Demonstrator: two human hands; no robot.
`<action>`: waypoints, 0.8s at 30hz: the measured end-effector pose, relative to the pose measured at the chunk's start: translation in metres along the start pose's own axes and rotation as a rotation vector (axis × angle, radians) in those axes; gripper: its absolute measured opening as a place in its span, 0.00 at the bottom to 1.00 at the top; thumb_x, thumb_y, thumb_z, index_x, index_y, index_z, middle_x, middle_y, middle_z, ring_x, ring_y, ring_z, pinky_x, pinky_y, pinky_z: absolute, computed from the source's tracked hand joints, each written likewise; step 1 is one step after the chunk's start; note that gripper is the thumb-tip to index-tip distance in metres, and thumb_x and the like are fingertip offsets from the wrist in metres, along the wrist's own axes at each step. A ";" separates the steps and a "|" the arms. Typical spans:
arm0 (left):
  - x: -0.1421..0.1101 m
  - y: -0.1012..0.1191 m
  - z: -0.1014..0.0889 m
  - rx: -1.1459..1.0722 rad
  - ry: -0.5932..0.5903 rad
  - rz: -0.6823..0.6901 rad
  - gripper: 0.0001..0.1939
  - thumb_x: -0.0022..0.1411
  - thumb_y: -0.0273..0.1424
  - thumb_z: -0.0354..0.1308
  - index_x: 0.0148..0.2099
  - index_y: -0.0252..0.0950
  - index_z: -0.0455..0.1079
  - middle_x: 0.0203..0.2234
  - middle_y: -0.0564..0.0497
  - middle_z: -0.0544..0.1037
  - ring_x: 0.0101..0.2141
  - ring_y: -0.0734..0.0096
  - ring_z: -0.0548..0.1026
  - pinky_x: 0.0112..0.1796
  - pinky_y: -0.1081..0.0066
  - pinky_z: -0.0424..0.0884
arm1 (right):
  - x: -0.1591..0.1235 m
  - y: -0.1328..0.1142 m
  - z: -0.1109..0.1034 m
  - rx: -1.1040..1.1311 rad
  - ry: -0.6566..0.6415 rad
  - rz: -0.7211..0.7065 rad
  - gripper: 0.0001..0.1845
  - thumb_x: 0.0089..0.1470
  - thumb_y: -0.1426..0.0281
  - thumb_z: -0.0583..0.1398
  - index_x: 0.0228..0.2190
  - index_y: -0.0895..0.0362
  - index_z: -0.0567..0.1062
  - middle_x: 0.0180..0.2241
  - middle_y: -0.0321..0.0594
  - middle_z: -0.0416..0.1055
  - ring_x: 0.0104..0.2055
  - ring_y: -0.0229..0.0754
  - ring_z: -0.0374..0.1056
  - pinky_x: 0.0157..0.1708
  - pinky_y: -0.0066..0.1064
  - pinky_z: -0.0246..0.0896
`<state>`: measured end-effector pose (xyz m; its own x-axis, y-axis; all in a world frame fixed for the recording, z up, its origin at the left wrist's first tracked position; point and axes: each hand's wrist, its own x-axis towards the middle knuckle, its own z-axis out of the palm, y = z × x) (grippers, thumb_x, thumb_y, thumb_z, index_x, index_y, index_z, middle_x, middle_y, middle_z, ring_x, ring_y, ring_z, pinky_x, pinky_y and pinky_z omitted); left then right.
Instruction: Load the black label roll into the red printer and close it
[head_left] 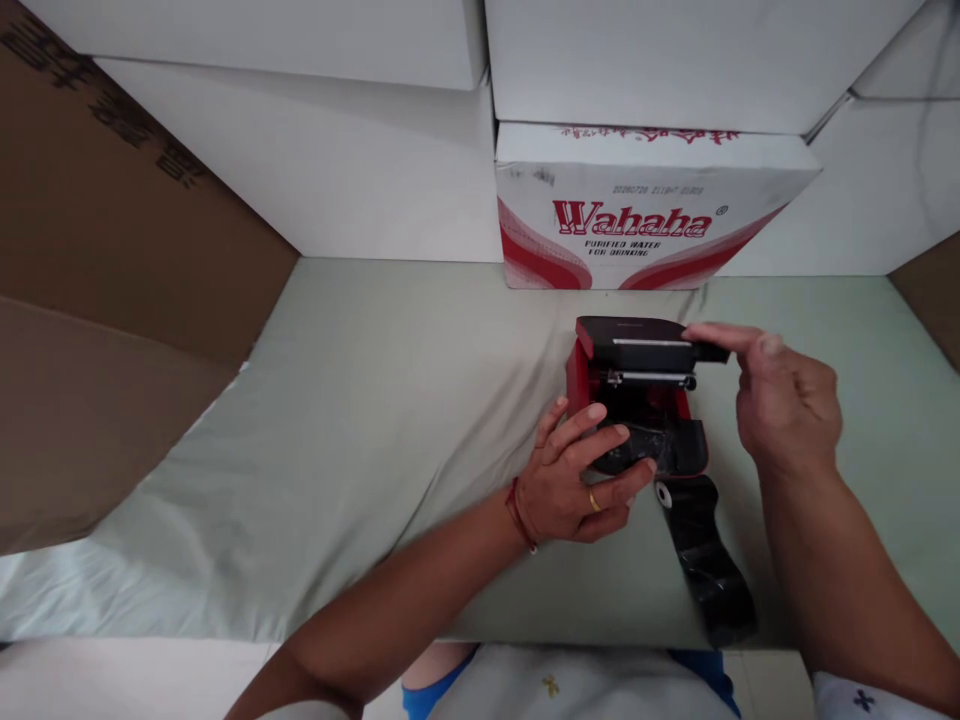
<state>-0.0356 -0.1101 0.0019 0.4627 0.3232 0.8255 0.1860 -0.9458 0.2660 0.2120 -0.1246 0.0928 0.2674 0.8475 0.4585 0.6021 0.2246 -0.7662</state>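
A small red-and-black printer (pixel 574 382) lies on the cloth with its black lid (pixel 634 331) raised, showing a metal-edged roller inside. My left hand (pixel 574 485) grips the front left of the printer, fingers spread over its front part and dark shiny film (pixel 646 442); the thumb is by the front edge. My right hand (pixel 787 400) is at the lid's right corner, index finger stretched along the top; its lower fingers are folded and partly hidden. A black strip with a rolled end and a white core (pixel 709 560) lies on the cloth in front of the printer.
A white and red water carton (pixel 637 230) stands behind the printer. White boxes (pixel 375 160) form a wall at the back. Brown cardboard (pixel 120 270) rises at the left, with another brown panel (pixel 930 295) at the right. Pale green cloth (pixel 360 400) covers the table.
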 end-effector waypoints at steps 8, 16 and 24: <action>0.000 0.001 0.002 0.026 0.035 -0.021 0.20 0.70 0.37 0.60 0.62 0.48 0.79 0.59 0.46 0.79 0.79 0.54 0.59 0.80 0.47 0.49 | -0.040 0.003 -0.010 -0.090 -0.225 -0.114 0.19 0.79 0.68 0.58 0.56 0.39 0.86 0.59 0.33 0.85 0.68 0.46 0.77 0.77 0.54 0.59; 0.000 -0.002 0.003 -0.002 0.083 -0.065 0.24 0.73 0.40 0.57 0.67 0.47 0.74 0.62 0.45 0.76 0.77 0.55 0.63 0.79 0.48 0.54 | -0.047 0.006 -0.003 -0.059 -0.180 -0.110 0.19 0.77 0.70 0.59 0.57 0.40 0.86 0.59 0.34 0.85 0.68 0.47 0.77 0.73 0.51 0.67; -0.010 -0.039 0.011 -0.649 0.098 -0.795 0.34 0.77 0.51 0.59 0.78 0.53 0.56 0.76 0.43 0.63 0.78 0.50 0.62 0.75 0.44 0.63 | -0.067 -0.012 -0.004 -0.067 -0.235 -0.245 0.20 0.73 0.70 0.60 0.57 0.42 0.86 0.61 0.37 0.84 0.69 0.55 0.75 0.76 0.63 0.58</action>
<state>-0.0381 -0.0760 -0.0224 0.3321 0.8862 0.3229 -0.1098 -0.3037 0.9464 0.1895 -0.1855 0.0732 -0.0665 0.8617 0.5030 0.6774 0.4091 -0.6114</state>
